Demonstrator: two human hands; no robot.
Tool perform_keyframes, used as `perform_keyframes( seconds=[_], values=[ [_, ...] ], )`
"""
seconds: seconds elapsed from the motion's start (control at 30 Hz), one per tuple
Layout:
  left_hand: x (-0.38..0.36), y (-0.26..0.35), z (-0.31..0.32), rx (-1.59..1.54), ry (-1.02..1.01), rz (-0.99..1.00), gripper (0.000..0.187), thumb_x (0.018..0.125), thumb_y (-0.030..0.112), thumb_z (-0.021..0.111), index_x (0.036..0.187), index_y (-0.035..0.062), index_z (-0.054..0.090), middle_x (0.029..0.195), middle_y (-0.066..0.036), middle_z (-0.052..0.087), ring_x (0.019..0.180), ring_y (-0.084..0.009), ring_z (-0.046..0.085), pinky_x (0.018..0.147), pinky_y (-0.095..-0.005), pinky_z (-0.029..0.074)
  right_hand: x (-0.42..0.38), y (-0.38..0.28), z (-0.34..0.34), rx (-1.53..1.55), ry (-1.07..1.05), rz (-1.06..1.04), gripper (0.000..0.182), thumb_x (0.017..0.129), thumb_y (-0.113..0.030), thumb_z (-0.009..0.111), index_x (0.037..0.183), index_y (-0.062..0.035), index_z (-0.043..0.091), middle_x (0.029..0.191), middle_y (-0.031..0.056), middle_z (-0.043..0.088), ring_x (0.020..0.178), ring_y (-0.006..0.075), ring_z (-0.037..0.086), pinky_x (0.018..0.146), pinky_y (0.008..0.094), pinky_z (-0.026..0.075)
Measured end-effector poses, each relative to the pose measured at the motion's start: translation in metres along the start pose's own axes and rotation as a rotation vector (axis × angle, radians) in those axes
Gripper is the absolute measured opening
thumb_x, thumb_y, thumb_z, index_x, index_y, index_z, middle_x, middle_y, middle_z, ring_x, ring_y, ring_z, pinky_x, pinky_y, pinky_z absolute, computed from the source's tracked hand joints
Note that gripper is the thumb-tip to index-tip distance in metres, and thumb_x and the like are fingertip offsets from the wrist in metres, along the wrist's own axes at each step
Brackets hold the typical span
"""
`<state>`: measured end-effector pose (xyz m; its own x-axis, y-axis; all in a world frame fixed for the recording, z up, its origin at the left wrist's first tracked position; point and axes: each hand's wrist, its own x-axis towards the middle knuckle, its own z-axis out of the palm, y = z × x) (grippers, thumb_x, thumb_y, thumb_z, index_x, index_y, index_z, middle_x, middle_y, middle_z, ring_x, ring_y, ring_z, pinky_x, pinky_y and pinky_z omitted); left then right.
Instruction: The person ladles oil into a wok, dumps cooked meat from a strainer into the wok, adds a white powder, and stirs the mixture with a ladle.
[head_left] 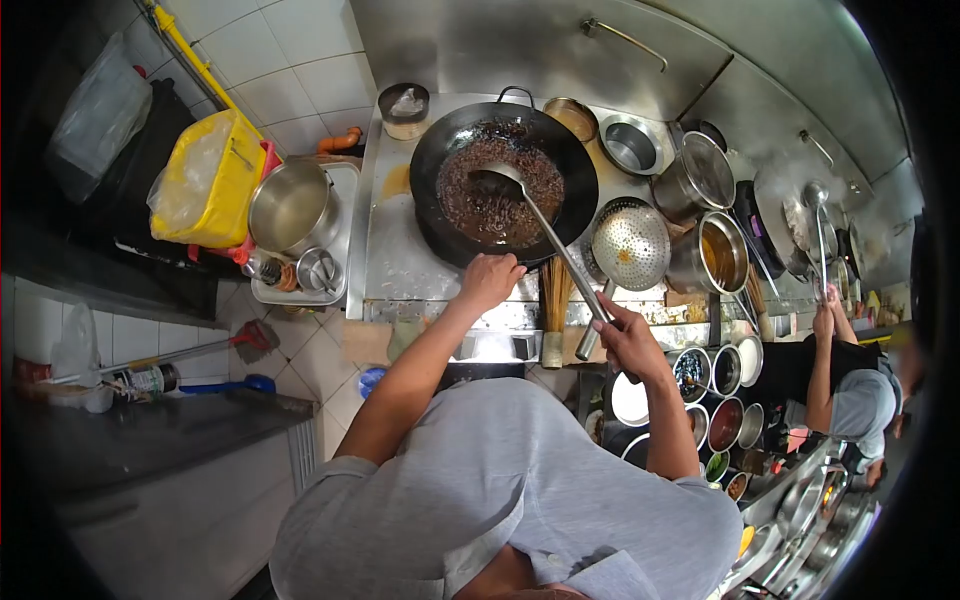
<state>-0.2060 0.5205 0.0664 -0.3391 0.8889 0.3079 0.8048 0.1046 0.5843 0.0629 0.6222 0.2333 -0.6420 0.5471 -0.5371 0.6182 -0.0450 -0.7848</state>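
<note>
A black wok [431,175] on the stove holds dark, bubbling sauce with small reddish-brown bits [500,215]. My left hand [490,281] is closed at the wok's near rim; its fingers hide the spot they grip. In my right hand [630,342] is the long handle of a metal ladle [555,240], which slants over the wok's right edge. The bowl of the ladle rests in the sauce. Right of the wok lies a perforated strainer [631,247] with a green-tipped handle, and a bamboo brush [554,305] stands just in front.
Metal pots [708,255] and a steel pan [630,145] stand right of the wok. On the left are a steel pot [292,208] and a yellow bin [205,180]. Seasoning containers [726,424] sit by my right elbow. Another person [845,385] works at the far right.
</note>
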Motion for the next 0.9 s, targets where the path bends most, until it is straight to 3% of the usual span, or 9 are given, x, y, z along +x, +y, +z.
perform_keyframes(
  seconds=[0.07,0.13,0.2,0.27,0.43,0.6,0.7,0.87,0.9],
  values=[
    [0.001,0.004,-0.005,-0.003,-0.042,-0.034,0.031,0.098,0.03,0.064,0.081,0.0039,0.061,0.077,-0.017,0.069,0.078,-0.0402,0.068,0.075,-0.0524,0.049,0.005,0.009,0.0,0.056,-0.022,0.005,0.057,0.104,-0.013,0.062,0.158,-0.0065,0.043,0.067,-0.002,0.052,0.047,0.0066,0.049,0.04,0.0256,0.041],
    [0.001,0.004,-0.007,-0.006,-0.086,-0.07,0.032,0.099,0.03,0.063,0.082,0.0029,0.062,0.079,-0.019,0.07,0.081,-0.0407,0.068,0.078,-0.0525,0.05,0.022,0.026,-0.004,0.425,-0.104,0.141,0.058,0.105,-0.014,0.06,0.16,-0.0082,0.04,0.071,-0.0012,0.055,0.047,0.0069,0.049,0.041,0.0246,0.043],
    [0.001,0.004,-0.007,-0.001,-0.09,-0.067,0.032,0.099,0.03,0.062,0.083,0.003,0.063,0.081,-0.019,0.07,0.082,-0.0403,0.068,0.078,-0.0522,0.05,0.044,0.046,-0.008,0.475,-0.144,0.172,0.056,0.106,-0.019,0.06,0.159,-0.0136,0.041,0.074,-0.0013,0.056,0.047,0.006,0.046,0.041,0.023,0.042],
    [0.001,0.005,-0.007,0.003,-0.09,-0.07,0.032,0.099,0.031,0.062,0.083,0.0031,0.063,0.082,-0.019,0.071,0.082,-0.0402,0.069,0.078,-0.0523,0.05,0.062,0.055,-0.01,0.756,-0.205,0.307,0.053,0.106,-0.024,0.06,0.157,-0.0182,0.044,0.075,-0.0023,0.054,0.048,0.0048,0.044,0.043,0.0211,0.04],
    [0.003,0.003,-0.004,0.007,-0.081,-0.071,0.032,0.099,0.031,0.061,0.083,0.0038,0.063,0.082,-0.019,0.07,0.082,-0.0398,0.069,0.079,-0.0529,0.049,0.102,0.067,-0.01,0.704,-0.189,0.241,0.03,0.107,-0.027,0.059,0.135,-0.0177,0.056,0.075,-0.0031,0.053,0.049,0.0045,0.044,0.043,0.0227,0.041],
    [0.0,0.004,-0.005,0.017,-0.063,-0.066,0.032,0.099,0.032,0.062,0.082,0.0046,0.062,0.08,-0.018,0.07,0.081,-0.0391,0.069,0.078,-0.0528,0.049,0.126,0.069,-0.002,0.671,-0.158,0.184,0.045,0.106,-0.024,0.061,0.149,-0.0161,0.05,0.072,-0.0019,0.055,0.048,0.007,0.047,0.042,0.0246,0.043],
    [0.0,0.002,-0.003,-0.008,-0.037,-0.042,0.033,0.098,0.032,0.062,0.081,0.0047,0.061,0.079,-0.018,0.069,0.08,-0.0395,0.068,0.077,-0.0528,0.049,0.118,0.039,0.005,0.383,0.002,0.017,0.062,0.101,-0.015,0.067,0.157,-0.0071,0.042,0.068,-0.0012,0.055,0.047,0.0077,0.049,0.04,0.0261,0.042],
    [-0.002,0.001,-0.002,0.0,-0.021,-0.045,0.032,0.098,0.032,0.063,0.081,0.0043,0.061,0.078,-0.018,0.069,0.08,-0.0399,0.068,0.077,-0.0535,0.049,0.15,0.028,0.011,0.095,0.166,-0.142,0.061,0.101,-0.013,0.066,0.157,-0.007,0.045,0.064,-0.003,0.051,0.045,0.0084,0.047,0.04,0.0277,0.041],
    [-0.001,0.002,-0.001,0.018,-0.027,-0.052,0.032,0.098,0.031,0.064,0.081,0.0042,0.061,0.078,-0.018,0.069,0.08,-0.0401,0.068,0.077,-0.0535,0.049,0.163,0.029,0.012,0.026,0.246,-0.22,0.058,0.1,-0.014,0.068,0.155,-0.0075,0.048,0.065,-0.0002,0.055,0.047,0.0096,0.05,0.042,0.0298,0.043]
  ],
)
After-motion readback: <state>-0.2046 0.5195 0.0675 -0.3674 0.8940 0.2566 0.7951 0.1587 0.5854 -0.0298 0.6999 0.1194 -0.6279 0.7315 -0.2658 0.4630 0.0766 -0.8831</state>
